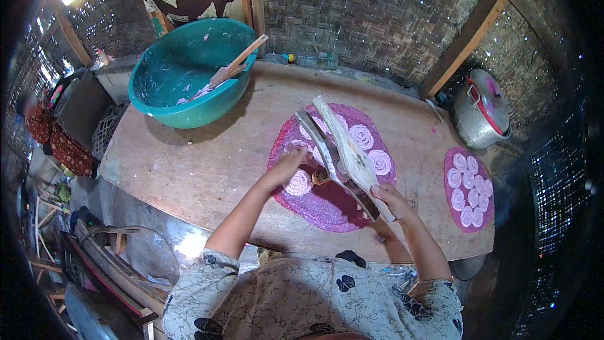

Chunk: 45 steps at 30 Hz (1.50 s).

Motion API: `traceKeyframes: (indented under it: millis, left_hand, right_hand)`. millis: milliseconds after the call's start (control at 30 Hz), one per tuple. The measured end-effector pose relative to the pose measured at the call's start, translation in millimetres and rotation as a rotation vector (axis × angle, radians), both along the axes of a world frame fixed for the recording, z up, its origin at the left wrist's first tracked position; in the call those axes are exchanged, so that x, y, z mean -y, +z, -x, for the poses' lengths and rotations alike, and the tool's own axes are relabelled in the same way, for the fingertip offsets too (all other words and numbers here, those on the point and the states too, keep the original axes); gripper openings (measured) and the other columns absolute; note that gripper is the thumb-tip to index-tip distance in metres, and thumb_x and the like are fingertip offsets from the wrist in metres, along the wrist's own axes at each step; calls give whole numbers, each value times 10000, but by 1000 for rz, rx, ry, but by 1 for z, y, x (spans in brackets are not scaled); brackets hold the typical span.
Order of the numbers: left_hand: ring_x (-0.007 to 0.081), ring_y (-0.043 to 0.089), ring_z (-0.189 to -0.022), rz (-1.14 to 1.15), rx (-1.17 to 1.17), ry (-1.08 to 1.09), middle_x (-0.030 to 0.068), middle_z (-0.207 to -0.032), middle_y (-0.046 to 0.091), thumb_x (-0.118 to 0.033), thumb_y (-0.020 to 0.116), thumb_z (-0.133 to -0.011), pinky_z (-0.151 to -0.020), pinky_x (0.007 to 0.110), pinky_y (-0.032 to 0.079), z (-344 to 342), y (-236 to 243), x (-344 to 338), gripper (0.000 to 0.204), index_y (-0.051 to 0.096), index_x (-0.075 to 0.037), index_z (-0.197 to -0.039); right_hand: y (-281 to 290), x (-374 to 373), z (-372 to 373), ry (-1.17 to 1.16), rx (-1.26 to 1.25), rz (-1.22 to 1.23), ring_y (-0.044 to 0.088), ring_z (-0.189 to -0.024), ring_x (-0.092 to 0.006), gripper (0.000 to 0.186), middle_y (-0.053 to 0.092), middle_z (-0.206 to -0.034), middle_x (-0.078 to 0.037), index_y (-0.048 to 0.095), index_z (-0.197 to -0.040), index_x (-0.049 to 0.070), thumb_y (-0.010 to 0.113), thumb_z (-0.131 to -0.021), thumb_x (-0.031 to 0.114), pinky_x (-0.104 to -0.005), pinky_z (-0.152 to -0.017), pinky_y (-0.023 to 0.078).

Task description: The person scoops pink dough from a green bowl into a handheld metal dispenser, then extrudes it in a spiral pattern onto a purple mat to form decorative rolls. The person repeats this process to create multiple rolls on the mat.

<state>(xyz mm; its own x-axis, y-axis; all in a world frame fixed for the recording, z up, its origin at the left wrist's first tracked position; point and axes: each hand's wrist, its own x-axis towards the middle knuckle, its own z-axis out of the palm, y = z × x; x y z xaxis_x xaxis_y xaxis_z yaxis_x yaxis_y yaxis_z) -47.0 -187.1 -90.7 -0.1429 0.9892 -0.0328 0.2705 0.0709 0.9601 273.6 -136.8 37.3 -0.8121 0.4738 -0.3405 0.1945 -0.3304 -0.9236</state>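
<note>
My right hand grips the near end of a wooden hand press, two long arms set slightly apart. A small cylinder with an orange-brown label juts from the press's left side. The press hangs above a round purple-pink mat on the table. Pale pink dough swirls lie on that mat, some partly hidden behind the press. My left hand is over the mat's left side, beside a swirl. Its fingers are bent together, and anything between them is hidden.
A big green basin with dough smears stands at the table's back left, a wooden paddle resting in it. At right lies another purple mat with several swirls. A lidded metal pot stands beyond. Another person is far left.
</note>
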Motion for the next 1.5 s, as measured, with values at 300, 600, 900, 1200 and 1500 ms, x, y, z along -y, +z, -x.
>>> traceKeyframes:
  millis: [300, 600, 900, 1200, 1500]
  left_hand:
    - [146, 588, -863, 141, -7, -11, 66, -886, 654, -419, 308, -1011, -818, 322, 432, -24, 22, 28, 538, 491, 4, -1288]
    - [330, 418, -1154, -14, -530, 34, 49, -1393, 450, -387, 310, -989, -1019, 466, 245, -34, 61, 57, 470, 695, -133, -1078]
    - [351, 399, -1188, -209, -1050, -54, 6, -1464, 368, -341, 465, -933, -989, 515, 300, -37, 66, 71, 327, 675, -181, -1126]
    - [329, 389, -1280, -476, -128, 46, 154, -1415, 412, -496, 411, -919, -1068, 486, 284, -14, 115, 8, 609, 484, -34, -1309]
    - [338, 575, -981, -461, 1554, -333, 154, -1018, 604, -670, 368, -882, -992, 493, 409, -30, 172, -66, 717, 568, -18, -1102]
  right_hand:
    - [-18, 8, 3, -30, -47, -50, 636, -642, -165, 470, 662, -826, -100, 607, -1029, -30, 561, -898, 419, -288, -578, 512]
    - [-9, 4, -9, -120, -43, -124, 623, -693, -145, 456, 668, -836, -93, 610, -1059, -28, 566, -902, 398, -281, -629, 496]
    - [-10, 1, -24, -143, -62, -158, 614, -733, -138, 446, 674, -855, -96, 607, -1096, -33, 560, -904, 368, -276, -664, 483]
    - [16, 9, -34, -112, -40, -225, 623, -761, -162, 490, 661, -886, -120, 591, -1109, -42, 575, -883, 393, -296, -687, 494]
    - [57, -11, -11, 71, -43, 378, 648, -740, -219, 607, 645, -909, -165, 513, -1192, 21, 486, -898, 551, -321, -634, 537]
